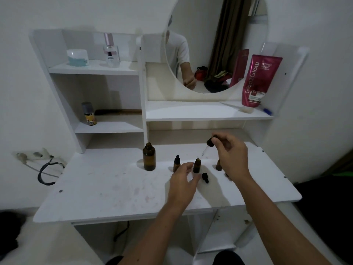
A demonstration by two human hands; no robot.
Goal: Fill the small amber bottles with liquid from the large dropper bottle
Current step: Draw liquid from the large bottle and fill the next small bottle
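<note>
Right hand point(230, 157) raised above the counter point(114, 192), fingers point(217, 143) pinched on the black bulb of the dropper point(209, 144). Glass pipette tilts down and to the left, its tip in the air above and just right of the open middle bottle point(197, 165); tip and bottle mouth are apart.

Left hand point(183, 180) low over the counter, fingers apart and loosely curved, holding nothing. Thumb and forefinger lie either side of the middle bottle's base; contact cannot be told.

Large bottle point(149, 156), amber, stands upright and uncapped at the left of the row, well apart from both hands. Liquid level inside cannot be read.

Small amber bottles, left to right: capped bottle point(176, 163) with black dropper top, partly behind the left fingers; the open middle bottle, upright; right bottle point(219, 165), mostly hidden behind the right hand. A loose black cap point(205, 177) lies on its side on the counter just in front of the middle bottle.

Shelves behind: white jar point(78, 57) and clear spray bottle point(111, 49) on top left, small yellow-labelled bottle point(89, 113) below, pink tube point(257, 83) beside the round mirror point(215, 43).
</note>
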